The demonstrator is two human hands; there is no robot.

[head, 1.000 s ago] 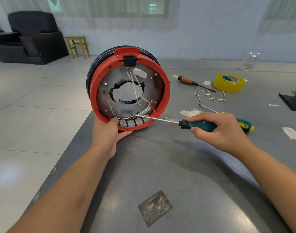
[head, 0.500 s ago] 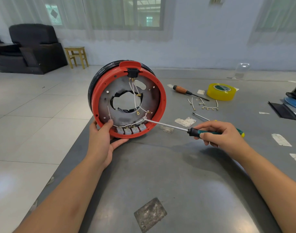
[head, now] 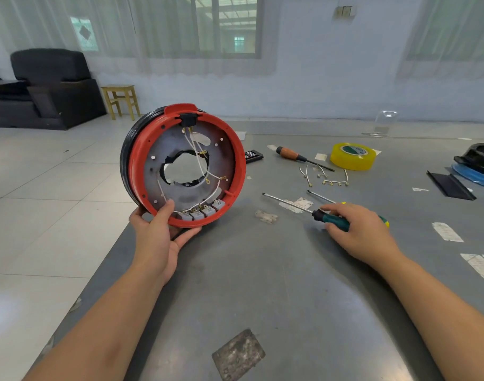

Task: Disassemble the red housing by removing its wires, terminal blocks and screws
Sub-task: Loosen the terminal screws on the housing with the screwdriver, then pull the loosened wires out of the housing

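The round red housing (head: 241,166) stands on edge at the table's left side, its open face towards me. Inside it, white wires (head: 199,158) run over a grey plate to a row of grey terminal blocks (head: 201,213) at the bottom rim. My left hand (head: 158,237) grips the lower left rim, thumb inside. My right hand (head: 364,232) holds the green handle of a long flat screwdriver (head: 290,206), which lies low over the table to the right of the housing, its tip clear of it.
Removed wires (head: 323,177) lie beyond the screwdriver, beside a yellow tape roll (head: 352,156) and an orange-handled screwdriver (head: 290,154). A second screwdriver (head: 319,196) sits behind my right hand. Black parts (head: 477,158) lie far right. The table's left edge runs just under the housing.
My right hand has pulled the screwdriver tip out of the housing and carried it rightwards down to the table. My left hand has kept its grip on the rim.
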